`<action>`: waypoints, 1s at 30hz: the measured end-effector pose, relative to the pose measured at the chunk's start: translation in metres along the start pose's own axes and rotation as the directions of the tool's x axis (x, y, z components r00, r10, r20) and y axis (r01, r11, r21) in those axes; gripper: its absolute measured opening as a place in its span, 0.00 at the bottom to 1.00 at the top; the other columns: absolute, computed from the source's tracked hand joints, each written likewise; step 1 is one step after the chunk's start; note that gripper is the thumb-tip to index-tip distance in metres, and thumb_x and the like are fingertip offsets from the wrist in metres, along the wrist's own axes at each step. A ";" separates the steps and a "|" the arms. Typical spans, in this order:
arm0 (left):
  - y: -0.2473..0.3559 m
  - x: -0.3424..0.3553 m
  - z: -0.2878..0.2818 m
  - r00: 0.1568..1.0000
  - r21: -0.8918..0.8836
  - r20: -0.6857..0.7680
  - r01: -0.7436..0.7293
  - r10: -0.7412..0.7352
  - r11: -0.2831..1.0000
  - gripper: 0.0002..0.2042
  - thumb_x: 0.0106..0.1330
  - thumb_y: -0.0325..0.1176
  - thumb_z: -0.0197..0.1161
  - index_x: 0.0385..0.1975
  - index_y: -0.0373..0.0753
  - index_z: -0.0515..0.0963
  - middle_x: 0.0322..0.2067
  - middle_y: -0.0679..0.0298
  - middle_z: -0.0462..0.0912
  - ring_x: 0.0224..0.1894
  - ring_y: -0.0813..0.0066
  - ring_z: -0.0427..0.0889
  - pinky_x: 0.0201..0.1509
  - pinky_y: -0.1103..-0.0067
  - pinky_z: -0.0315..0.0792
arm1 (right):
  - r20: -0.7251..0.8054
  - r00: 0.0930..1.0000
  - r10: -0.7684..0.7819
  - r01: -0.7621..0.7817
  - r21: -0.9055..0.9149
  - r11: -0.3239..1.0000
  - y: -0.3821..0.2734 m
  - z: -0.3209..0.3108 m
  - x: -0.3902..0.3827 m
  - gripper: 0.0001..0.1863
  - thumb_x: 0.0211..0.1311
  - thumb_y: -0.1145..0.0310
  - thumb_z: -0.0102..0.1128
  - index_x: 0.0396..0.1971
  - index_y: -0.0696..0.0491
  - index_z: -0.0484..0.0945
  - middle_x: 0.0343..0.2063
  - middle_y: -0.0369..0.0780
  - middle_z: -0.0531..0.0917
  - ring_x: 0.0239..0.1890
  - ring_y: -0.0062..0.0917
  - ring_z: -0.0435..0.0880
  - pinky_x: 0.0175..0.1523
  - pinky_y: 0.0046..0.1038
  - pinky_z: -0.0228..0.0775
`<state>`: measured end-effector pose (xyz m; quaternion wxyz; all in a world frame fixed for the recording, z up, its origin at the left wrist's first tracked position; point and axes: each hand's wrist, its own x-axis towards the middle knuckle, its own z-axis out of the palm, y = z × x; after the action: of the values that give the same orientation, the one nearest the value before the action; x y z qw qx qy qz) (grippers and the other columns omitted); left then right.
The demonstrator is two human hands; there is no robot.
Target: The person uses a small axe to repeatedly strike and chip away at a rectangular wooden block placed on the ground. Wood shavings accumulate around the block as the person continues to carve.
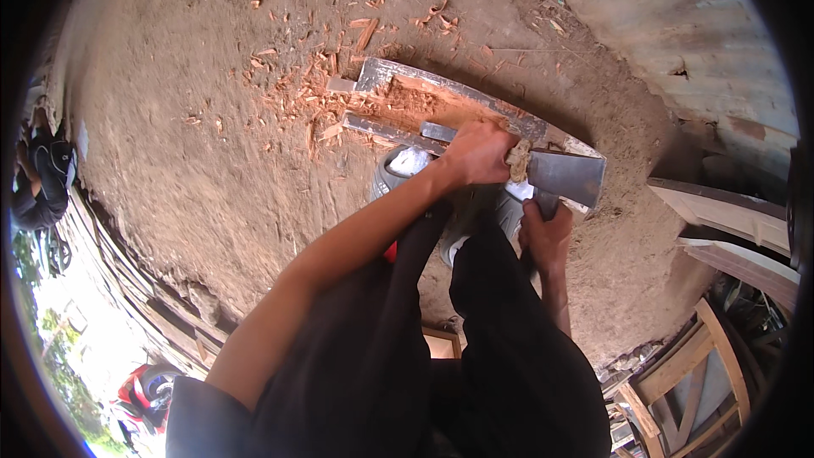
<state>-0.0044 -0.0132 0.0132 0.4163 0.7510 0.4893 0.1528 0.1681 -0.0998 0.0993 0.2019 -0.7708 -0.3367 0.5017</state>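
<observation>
My left hand [481,154] is closed around a chisel [437,131]. Its flat grey metal shows on the left of my fist, and a frayed, pale butt end [519,161] sticks out on the right. In my right hand [549,233] is the handle of a hatchet [566,176] with a broad grey head, its edge beside the chisel's butt end; I cannot tell if they touch. Below them lies a long curved piece of wood [475,97], painted dark and white outside, with a reddish hollow full of chips. My shoes are against its near side.
Reddish wood chips [314,93] are scattered over the dirt floor [212,178]. Corrugated metal sheeting [704,42] stands at the right, above wooden boards [721,216] and a wooden frame [678,373]. A person [42,170] sits at the far left, and a red motorcycle [144,394] is at lower left.
</observation>
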 end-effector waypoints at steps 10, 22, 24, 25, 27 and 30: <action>-0.001 -0.003 0.000 0.999 0.044 0.037 -0.006 0.004 0.999 0.13 0.45 0.37 0.67 0.30 0.39 0.84 0.28 0.50 0.86 0.36 0.47 0.87 0.43 0.58 0.79 | 0.000 1.000 -0.022 0.022 -0.059 0.998 -0.001 -0.015 0.004 0.10 0.66 0.67 0.65 0.33 0.59 0.77 0.17 0.35 0.77 0.14 0.19 0.74 0.19 0.26 0.64; -0.010 -0.015 0.000 0.998 0.132 0.062 0.014 -0.022 0.991 0.12 0.54 0.41 0.66 0.34 0.43 0.85 0.31 0.49 0.87 0.39 0.49 0.88 0.44 0.58 0.80 | 0.070 0.997 0.015 -0.017 0.020 1.000 0.006 -0.020 -0.001 0.09 0.68 0.69 0.63 0.32 0.58 0.75 0.16 0.35 0.74 0.13 0.19 0.72 0.18 0.25 0.63; -0.010 -0.014 -0.005 0.998 0.110 0.059 0.016 -0.022 0.994 0.12 0.54 0.41 0.66 0.34 0.43 0.85 0.31 0.50 0.87 0.39 0.49 0.88 0.44 0.58 0.80 | 0.004 0.999 0.045 -0.045 0.114 0.992 0.000 -0.025 -0.008 0.08 0.69 0.70 0.63 0.35 0.58 0.74 0.16 0.35 0.74 0.13 0.19 0.71 0.17 0.25 0.62; -0.009 -0.011 -0.008 0.998 0.100 0.055 0.014 -0.019 0.995 0.12 0.53 0.41 0.66 0.34 0.43 0.85 0.31 0.50 0.87 0.39 0.49 0.88 0.44 0.58 0.80 | 0.000 0.999 0.045 -0.045 0.141 0.989 0.000 -0.030 -0.011 0.08 0.69 0.70 0.63 0.35 0.58 0.74 0.16 0.35 0.73 0.12 0.19 0.71 0.17 0.25 0.62; -0.008 -0.011 -0.006 1.000 0.099 0.026 -0.008 0.006 0.995 0.11 0.51 0.39 0.66 0.33 0.43 0.84 0.29 0.53 0.87 0.37 0.51 0.88 0.42 0.59 0.79 | -0.007 0.999 0.047 -0.044 0.195 0.980 0.000 -0.037 -0.014 0.08 0.69 0.70 0.62 0.36 0.58 0.74 0.16 0.35 0.73 0.12 0.19 0.70 0.17 0.25 0.62; -0.008 -0.013 0.001 0.999 0.073 0.034 -0.040 0.038 0.997 0.11 0.51 0.38 0.66 0.33 0.43 0.84 0.30 0.52 0.87 0.37 0.50 0.88 0.43 0.59 0.80 | -0.001 0.999 0.049 -0.048 0.140 0.989 -0.007 -0.040 -0.020 0.08 0.68 0.71 0.63 0.36 0.58 0.73 0.15 0.36 0.73 0.11 0.19 0.70 0.17 0.25 0.61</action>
<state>-0.0147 -0.0235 0.0083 0.3934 0.7775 0.4730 0.1306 0.1973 -0.1079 0.1331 0.2439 -0.7640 -0.2812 0.5270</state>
